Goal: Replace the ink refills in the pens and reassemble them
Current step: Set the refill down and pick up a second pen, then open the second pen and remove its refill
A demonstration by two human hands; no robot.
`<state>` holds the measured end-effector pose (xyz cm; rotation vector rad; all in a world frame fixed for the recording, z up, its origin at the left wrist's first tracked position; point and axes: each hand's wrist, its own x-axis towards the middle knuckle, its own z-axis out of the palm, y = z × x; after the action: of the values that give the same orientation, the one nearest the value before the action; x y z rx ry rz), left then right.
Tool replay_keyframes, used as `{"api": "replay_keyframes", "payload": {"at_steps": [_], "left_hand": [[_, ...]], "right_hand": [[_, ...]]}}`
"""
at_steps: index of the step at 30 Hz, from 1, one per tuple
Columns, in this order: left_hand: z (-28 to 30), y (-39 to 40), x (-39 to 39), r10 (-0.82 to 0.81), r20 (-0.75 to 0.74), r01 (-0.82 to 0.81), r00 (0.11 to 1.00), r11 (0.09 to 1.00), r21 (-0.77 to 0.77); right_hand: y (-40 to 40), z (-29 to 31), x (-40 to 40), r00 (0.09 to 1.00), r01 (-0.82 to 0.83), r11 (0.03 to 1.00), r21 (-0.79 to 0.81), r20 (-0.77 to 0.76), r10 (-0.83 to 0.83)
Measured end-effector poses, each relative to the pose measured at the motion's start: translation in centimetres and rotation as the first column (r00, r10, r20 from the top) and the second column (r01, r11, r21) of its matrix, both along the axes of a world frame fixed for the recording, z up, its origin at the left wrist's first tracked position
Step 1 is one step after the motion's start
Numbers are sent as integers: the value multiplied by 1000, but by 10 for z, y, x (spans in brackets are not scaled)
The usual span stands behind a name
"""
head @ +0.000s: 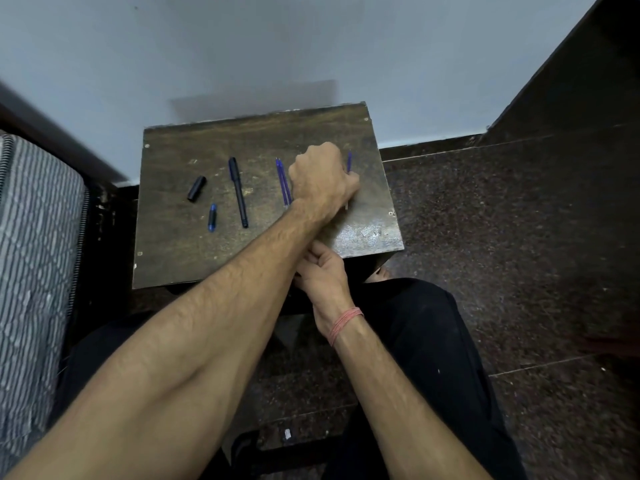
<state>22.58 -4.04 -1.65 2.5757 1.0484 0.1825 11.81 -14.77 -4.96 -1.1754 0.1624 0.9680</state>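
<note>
On the small wooden table (180, 244), my left hand (322, 178) reaches across to the right side with its fingers curled round a thin blue refill (349, 160). The refill's pale tip pokes out below the hand. Two more blue refills (282, 178) lie just left of that hand. Further left lie a black pen barrel (238, 192), a short blue pen piece (212, 218) and a black cap (196, 188). My right hand (323, 271) sits at the table's front edge under my left forearm, fingers curled. What it holds, if anything, is hidden.
The table stands against a pale wall (242, 46). A striped grey mattress (34, 237) lies at the left. Dark speckled floor (519, 237) spreads to the right. My legs in black trousers (433, 341) are below the table.
</note>
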Motion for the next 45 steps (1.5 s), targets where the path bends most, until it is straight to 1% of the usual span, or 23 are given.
{"api": "replay_keyframes", "payload": {"at_steps": [3, 5, 9, 18, 21, 24, 28, 30, 32, 33, 35, 36, 39, 40, 41, 42, 43, 44, 45], "left_hand": [[-5, 3, -6, 80, 22, -79, 997, 996, -45], [-7, 2, -8, 102, 34, -100, 994, 992, -77], [-6, 2, -10, 78, 43, -75, 996, 995, -67], [-3, 3, -15, 44, 66, -41, 997, 998, -52], [2, 3, -23, 101, 146, -86, 984, 991, -103], [7, 16, -55, 184, 260, -138, 948, 973, -184], [7, 28, -139, 346, 389, -207, 854, 911, -356], [0, 26, -181, 394, 371, -218, 841, 874, -434], [-6, 22, -210, 397, 334, -175, 855, 826, -535], [-8, 20, -218, 374, 329, -137, 867, 814, -564], [-10, 18, -227, 299, 354, -58, 886, 829, -556], [-10, 19, -229, 278, 367, -44, 888, 845, -533], [-11, 28, -229, 326, 368, -137, 871, 880, -455], [-14, 32, -228, 353, 374, -169, 858, 880, -444], [-17, 37, -227, 378, 386, -185, 842, 873, -451], [-20, 41, -226, 401, 399, -183, 825, 856, -483], [-24, 45, -225, 430, 405, -169, 807, 825, -540], [-28, 48, -224, 467, 406, -146, 786, 778, -611], [-32, 50, -225, 500, 404, -117, 766, 726, -677]], "right_hand": [[1, -1, -1, 1000, 13, 1000, -12, -11, -13], [1, -2, -1, 1000, 18, 1000, -21, -6, -18], [1, -2, -1, 1000, 17, 999, -31, 13, -17], [0, 0, -2, 1000, 11, 1000, -16, 3, -11], [0, -1, -1, 1000, 2, 1000, -15, 8, -1], [2, 0, 2, 1000, -7, 1000, 7, 30, 6], [9, 5, 6, 991, 30, 999, 23, 128, -32], [15, 8, 5, 982, 62, 997, 35, 176, -67], [22, 11, 4, 975, 72, 997, 42, 207, -79], [26, 12, 3, 971, 63, 997, 40, 227, -70], [34, 16, 0, 962, 23, 999, 42, 271, -34], [38, 18, -2, 957, 0, 999, 46, 290, -14], [46, 21, -6, 935, -49, 999, -1, 353, 46], [47, 21, -5, 912, -59, 996, -62, 403, 79], [48, 20, -1, 863, -61, 985, -164, 488, 135], [47, 19, 3, 781, -39, 956, -290, 589, 210], [45, 19, 9, 676, 7, 915, -404, 676, 293], [44, 20, 14, 566, 60, 869, -491, 734, 375], [44, 20, 20, 471, 100, 828, -552, 759, 449]]}}
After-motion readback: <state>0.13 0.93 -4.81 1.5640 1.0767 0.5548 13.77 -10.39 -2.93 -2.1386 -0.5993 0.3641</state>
